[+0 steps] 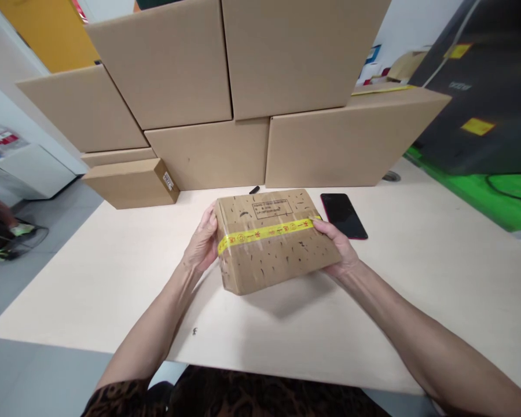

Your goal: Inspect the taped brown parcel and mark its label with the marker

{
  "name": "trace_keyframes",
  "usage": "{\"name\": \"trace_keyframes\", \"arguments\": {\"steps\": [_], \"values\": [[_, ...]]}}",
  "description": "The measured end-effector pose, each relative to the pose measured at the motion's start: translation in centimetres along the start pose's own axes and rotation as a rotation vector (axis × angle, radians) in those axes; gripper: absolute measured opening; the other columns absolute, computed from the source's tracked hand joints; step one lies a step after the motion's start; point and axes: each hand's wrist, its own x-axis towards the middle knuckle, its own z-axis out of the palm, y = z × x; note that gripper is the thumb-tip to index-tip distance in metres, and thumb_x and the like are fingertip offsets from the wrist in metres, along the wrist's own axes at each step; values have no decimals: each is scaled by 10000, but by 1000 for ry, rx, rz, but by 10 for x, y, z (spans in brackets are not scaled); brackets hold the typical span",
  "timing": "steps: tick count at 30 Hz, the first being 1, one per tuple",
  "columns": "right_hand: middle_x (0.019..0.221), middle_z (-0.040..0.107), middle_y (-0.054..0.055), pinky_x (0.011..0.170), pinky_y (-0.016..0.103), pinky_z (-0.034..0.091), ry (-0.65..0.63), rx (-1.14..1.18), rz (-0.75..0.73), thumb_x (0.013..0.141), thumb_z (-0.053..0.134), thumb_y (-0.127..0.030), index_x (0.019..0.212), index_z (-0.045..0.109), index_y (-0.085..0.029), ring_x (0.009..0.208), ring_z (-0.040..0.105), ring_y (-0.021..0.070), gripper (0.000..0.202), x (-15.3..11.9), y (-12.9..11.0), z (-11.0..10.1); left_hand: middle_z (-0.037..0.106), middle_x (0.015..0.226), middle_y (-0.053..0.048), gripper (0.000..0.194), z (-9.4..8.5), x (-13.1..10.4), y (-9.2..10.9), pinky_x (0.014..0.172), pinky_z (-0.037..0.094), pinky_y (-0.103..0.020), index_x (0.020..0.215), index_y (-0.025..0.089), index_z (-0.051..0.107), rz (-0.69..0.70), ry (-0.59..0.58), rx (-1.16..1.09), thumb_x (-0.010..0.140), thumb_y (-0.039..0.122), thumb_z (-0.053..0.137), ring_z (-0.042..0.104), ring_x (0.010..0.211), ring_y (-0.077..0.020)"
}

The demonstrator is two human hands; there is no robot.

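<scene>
Between my two hands I hold a brown cardboard box, tilted above the table. A band of yellow tape with red print runs across its face, and a printed label frame sits near its far edge. Dark scuffs dot the cardboard. My left hand grips the left end, its fingertips partly hidden behind the box. At the right end, my right hand has its thumb on the yellow tape and its other fingers underneath, out of sight. Just beyond that hand a smartphone with a red edge lies on the table.
Large cardboard boxes are stacked along the back of the pale table. A smaller closed carton stands at the back left. Behind the held box lies a small black object. Another person's legs show at far left.
</scene>
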Motion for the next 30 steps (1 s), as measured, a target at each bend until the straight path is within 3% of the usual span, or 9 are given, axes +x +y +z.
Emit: {"name": "trace_keyframes", "arguments": {"steps": [4,8,11,16,19,22,25,30], "values": [[924,885,50,924,586,682,93,122,108,623,877,-482,963,749,-284,1080,835,416,414,-2,-2,8,793,1369,-46,737,5,-3,-2,1155,582,-387,1308,277,720,-31,-53,-36,661,396,1051,744,1309,-288],[927,882,54,931,587,682,143,151,113,607,874,-445,899,726,-282,1103,826,415,366,-3,-3,11,810,1319,-49,667,1,1,-7,1146,597,-416,1255,254,726,-7,-7,-3,687,412,1038,764,1273,-297],[925,879,43,936,589,680,150,171,93,615,880,-443,886,716,-289,1106,825,409,352,-3,0,10,778,1398,-53,734,-2,2,-6,1168,580,-424,1354,276,697,0,43,19,715,431,1023,731,1332,-307],[863,862,25,947,590,675,113,189,7,670,867,-508,912,731,-302,1101,823,392,345,3,4,3,559,1694,-71,1045,2,-6,-2,1097,619,-397,1565,366,582,-123,-102,47,638,463,1056,667,1418,-342],[822,849,14,946,591,676,134,209,-40,672,862,-541,934,748,-306,1096,821,389,370,7,2,-4,428,1786,-43,1024,5,-11,-4,939,673,-340,1572,418,586,-181,-155,90,657,449,1047,737,1296,-292],[844,848,13,952,589,674,137,199,-103,691,859,-535,976,756,-312,1124,813,386,377,11,1,-10,535,1713,-47,903,2,-9,-8,855,679,-293,1542,396,626,-185,-127,99,726,399,1014,788,1116,-205],[892,852,18,962,582,673,144,149,-179,714,858,-547,1009,751,-313,1167,800,385,392,13,2,-12,671,1573,-65,838,-5,-3,-12,898,685,-356,1541,348,632,-199,-121,102,780,387,982,795,1061,-208],[1081,853,23,1020,556,658,187,60,-312,704,878,-543,1060,718,-310,1255,766,372,455,9,10,-5,696,1531,-144,938,-11,0,-8,1049,617,-455,1447,243,720,-160,-164,219,693,767,915,701,1330,-371]]}}
